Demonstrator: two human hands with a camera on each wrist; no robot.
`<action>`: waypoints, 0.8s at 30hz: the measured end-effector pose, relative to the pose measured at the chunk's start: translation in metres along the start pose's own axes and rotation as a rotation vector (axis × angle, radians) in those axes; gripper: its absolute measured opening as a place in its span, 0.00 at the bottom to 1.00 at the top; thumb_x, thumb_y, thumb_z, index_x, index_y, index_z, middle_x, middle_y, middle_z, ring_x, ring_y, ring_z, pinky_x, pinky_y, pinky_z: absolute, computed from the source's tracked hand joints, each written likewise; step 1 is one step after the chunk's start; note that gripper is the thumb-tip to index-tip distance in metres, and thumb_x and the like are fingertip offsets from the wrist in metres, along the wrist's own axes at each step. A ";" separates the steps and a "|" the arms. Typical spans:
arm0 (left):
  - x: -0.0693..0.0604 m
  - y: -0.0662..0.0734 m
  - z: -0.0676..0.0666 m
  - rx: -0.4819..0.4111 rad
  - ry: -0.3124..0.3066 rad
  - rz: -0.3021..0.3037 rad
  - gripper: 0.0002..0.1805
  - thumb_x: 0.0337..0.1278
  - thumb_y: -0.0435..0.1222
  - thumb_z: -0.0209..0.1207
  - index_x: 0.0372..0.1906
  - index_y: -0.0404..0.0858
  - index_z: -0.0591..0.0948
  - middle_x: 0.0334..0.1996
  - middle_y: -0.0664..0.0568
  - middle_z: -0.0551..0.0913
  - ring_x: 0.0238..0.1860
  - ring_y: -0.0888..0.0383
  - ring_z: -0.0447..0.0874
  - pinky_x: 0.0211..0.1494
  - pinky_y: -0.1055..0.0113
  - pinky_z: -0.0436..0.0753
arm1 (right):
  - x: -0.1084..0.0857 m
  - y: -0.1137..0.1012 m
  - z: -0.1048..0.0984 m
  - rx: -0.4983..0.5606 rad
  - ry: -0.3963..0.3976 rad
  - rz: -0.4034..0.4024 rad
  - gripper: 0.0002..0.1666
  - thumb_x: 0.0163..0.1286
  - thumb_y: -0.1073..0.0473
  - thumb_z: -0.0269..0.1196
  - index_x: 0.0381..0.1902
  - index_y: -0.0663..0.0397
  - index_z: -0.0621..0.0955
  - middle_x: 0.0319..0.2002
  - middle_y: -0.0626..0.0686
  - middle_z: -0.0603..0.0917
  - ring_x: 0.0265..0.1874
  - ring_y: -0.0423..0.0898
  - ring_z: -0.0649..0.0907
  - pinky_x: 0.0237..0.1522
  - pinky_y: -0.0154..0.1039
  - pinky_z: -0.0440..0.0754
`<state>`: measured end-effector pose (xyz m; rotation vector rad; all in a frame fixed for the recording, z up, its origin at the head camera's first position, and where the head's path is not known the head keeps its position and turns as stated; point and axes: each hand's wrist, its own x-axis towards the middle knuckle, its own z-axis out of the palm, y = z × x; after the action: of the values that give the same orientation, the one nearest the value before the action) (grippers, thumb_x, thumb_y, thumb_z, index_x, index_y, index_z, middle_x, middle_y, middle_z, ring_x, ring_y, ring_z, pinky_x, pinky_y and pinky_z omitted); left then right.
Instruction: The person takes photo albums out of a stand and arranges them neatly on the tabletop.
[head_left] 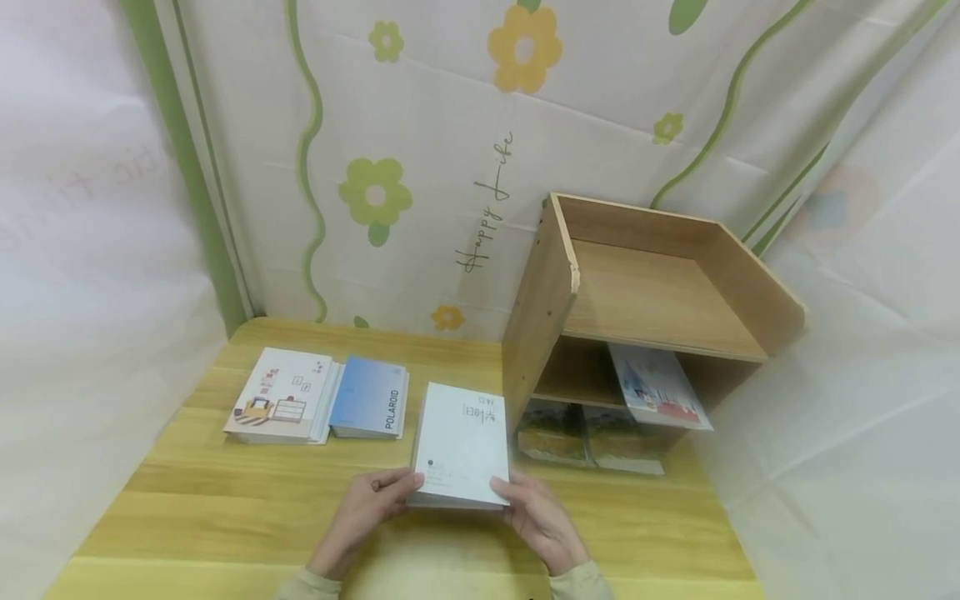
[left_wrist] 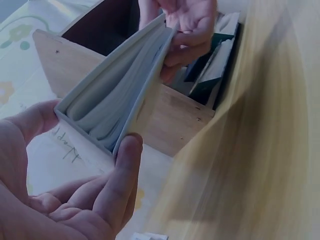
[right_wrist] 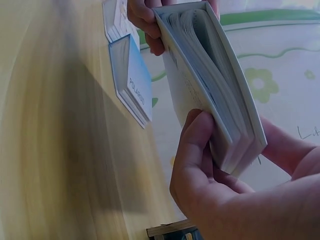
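Note:
A white book (head_left: 461, 442) with small dark print is held in front of the body by both hands, its near edge facing the person. My left hand (head_left: 369, 508) pinches its lower left corner and my right hand (head_left: 542, 518) its lower right corner. In the left wrist view, the left hand (left_wrist: 80, 185) has its thumb and fingers on the covers of the book (left_wrist: 110, 90). The right wrist view shows the right hand (right_wrist: 220, 175) gripping the other end of the book (right_wrist: 215, 85), whose pages are bent between the covers.
Left on the table (head_left: 187, 500) lie a white illustrated book (head_left: 283, 392) and a blue POLAROID book (head_left: 369, 396). At the right stands a wooden shelf (head_left: 660, 287); a colourful book (head_left: 656, 387) juts from its middle level, with dark green books (head_left: 555, 433) below.

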<state>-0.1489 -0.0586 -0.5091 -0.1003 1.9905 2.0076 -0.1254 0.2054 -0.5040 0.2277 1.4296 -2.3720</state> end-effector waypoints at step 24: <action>0.002 -0.002 0.010 -0.079 0.098 -0.012 0.30 0.54 0.48 0.70 0.50 0.25 0.82 0.49 0.37 0.83 0.39 0.50 0.85 0.48 0.51 0.84 | 0.005 -0.001 -0.001 0.038 -0.020 0.034 0.27 0.72 0.68 0.56 0.67 0.73 0.66 0.53 0.60 0.81 0.49 0.51 0.81 0.57 0.46 0.76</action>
<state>-0.1484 -0.0481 -0.5116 -0.2322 1.9636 2.1116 -0.1302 0.2051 -0.5051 0.2358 1.3621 -2.3695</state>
